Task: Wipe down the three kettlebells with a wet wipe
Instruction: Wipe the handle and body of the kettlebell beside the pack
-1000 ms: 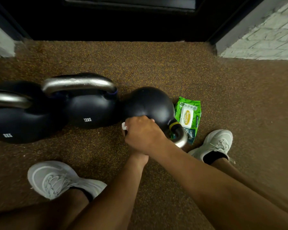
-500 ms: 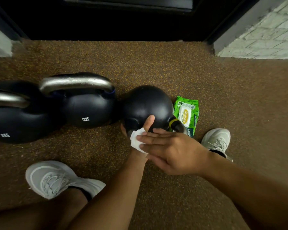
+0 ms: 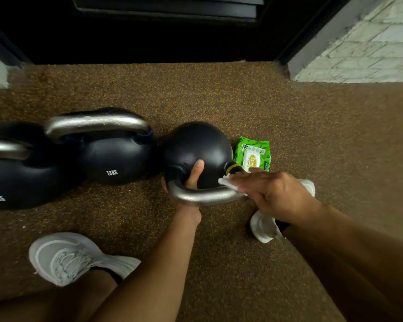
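While left hand (image 3: 191,182) grips tilted kettlebell (image 3: 196,147) mid-frame, thumb through handle, right hand (image 3: 272,191) fingers (image 3: 244,180) straight, together, pressing wet wipe (image 3: 228,183) on handle.

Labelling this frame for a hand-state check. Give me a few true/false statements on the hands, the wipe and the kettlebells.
1. The left hand grips the handle of the tipped kettlebell. True.
2. The right hand presses the white wipe onto the 12KG kettlebell. False: the wipe lies on the tipped kettlebell's steel handle; the 12KG kettlebell stands untouched.
3. The green wipes pack lies on the floor beside the tipped kettlebell. True.
4. All three kettlebells stand upright. False: the rightmost one is tilted, handle toward the person.
5. The right hand's fingers lie fairly straight over the wipe. True.
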`<state>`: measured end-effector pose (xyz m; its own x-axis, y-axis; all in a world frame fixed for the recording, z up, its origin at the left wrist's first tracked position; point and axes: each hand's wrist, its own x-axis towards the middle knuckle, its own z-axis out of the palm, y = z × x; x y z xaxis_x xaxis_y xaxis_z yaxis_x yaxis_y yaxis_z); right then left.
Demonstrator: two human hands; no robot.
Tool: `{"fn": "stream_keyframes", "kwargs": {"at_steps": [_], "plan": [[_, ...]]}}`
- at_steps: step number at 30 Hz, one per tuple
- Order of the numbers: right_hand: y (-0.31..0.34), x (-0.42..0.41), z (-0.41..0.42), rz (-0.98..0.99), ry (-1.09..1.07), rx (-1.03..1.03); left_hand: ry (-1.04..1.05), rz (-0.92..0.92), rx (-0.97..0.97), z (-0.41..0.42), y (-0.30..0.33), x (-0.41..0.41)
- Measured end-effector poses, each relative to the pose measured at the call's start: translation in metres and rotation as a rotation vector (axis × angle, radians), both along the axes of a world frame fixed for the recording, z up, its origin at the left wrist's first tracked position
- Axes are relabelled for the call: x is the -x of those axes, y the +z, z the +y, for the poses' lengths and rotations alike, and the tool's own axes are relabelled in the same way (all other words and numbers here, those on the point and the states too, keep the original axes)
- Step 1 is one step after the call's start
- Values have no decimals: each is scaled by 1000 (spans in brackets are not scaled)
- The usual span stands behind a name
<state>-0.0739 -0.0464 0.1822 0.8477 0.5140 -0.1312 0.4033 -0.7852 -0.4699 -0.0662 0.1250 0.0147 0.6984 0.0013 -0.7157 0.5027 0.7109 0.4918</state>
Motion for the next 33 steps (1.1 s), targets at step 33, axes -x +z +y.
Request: {"fn": "stream_keyframes", "kwargs": {"at_steps": [33], "plan": [[-26, -58, 31, 519, -684, 322, 49, -132, 143, 2, 31, 2]]}}
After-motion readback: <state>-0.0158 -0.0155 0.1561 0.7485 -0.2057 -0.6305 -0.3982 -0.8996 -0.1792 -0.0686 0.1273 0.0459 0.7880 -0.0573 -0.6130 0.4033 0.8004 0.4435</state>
